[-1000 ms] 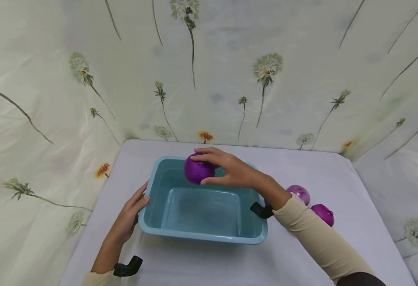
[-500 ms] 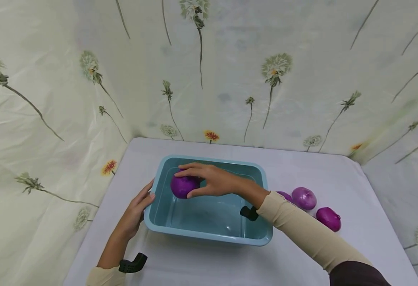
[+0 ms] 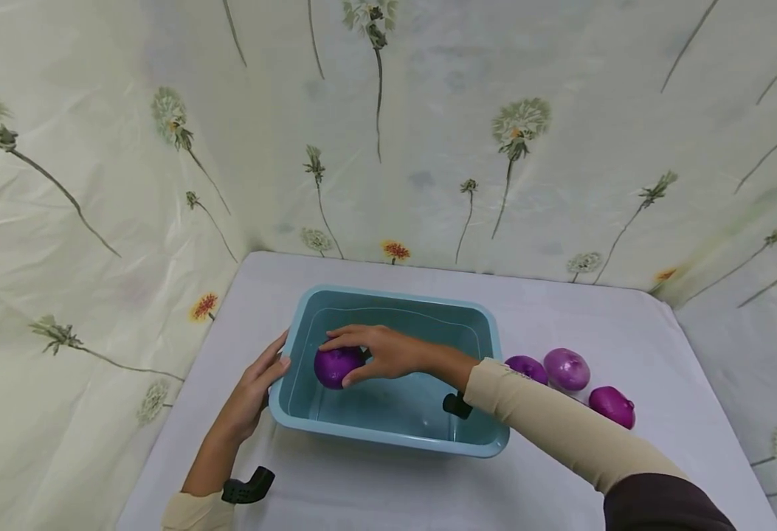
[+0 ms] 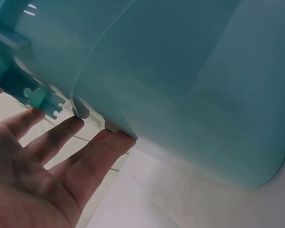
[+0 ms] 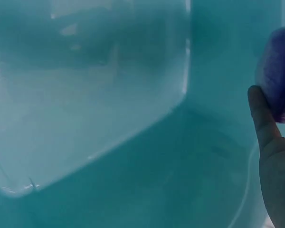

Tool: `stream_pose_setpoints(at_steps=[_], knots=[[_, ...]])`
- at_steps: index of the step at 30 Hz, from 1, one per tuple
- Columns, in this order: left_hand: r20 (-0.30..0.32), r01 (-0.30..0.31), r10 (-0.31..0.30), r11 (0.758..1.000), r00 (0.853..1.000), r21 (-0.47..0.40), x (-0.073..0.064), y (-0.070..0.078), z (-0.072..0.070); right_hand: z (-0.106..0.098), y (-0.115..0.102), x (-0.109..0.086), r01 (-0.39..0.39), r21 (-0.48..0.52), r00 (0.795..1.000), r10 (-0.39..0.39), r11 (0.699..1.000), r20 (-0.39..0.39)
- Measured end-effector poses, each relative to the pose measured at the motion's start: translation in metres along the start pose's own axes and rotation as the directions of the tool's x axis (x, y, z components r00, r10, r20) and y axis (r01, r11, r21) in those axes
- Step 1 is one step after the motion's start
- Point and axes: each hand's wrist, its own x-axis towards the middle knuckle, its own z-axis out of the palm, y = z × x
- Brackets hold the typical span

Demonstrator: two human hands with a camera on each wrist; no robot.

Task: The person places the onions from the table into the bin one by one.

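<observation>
My right hand (image 3: 391,352) grips a round red onion (image 3: 336,367) low inside the left part of a light blue plastic basin (image 3: 388,440). Thumb and fingers lie on either side of the onion, which shows only partly at the right edge of the right wrist view, a purple shape (image 5: 280,76) against the hand. My left hand (image 3: 247,398) holds the basin's left rim, thumb at the top edge and fingers along the outside. In the left wrist view, the spread fingertips touch the basin's outer wall (image 4: 180,95).
To the right of the basin lie three more red onions: one (image 3: 527,367) close to its wall, a paler one (image 3: 567,369) and a darker one (image 3: 612,407). A white cloth (image 3: 308,479) covers the table. Flower-printed sheeting (image 3: 428,133) rises behind and at both sides.
My right hand has lowered the onion from rim height down into the basin, moving left and toward me. My left hand keeps its place on the rim. The head view has shifted slightly.
</observation>
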Motion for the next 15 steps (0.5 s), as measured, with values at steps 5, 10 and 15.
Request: stream_pose_setpoints(at_steps=[5, 10, 15], knots=[[0.010, -0.003, 0.003, 1.000, 1.000, -0.010, 0.002, 0.000, -0.001, 0.011, 0.004, 0.005, 0.000, -0.003, 1.000, 0.000, 1.000, 0.022], [0.020, -0.005, 0.005, 1.000, 1.000, -0.020, 0.003, 0.000, -0.002, 0.021, 0.007, 0.008, -0.026, 0.013, 0.999, 0.026, 1.000, 0.028], [0.008, -0.008, 0.008, 1.000, 1.000, -0.014, 0.002, -0.001, -0.003, 0.030, 0.010, 0.010, -0.055, -0.016, 0.998, 0.056, 0.998, 0.041]])
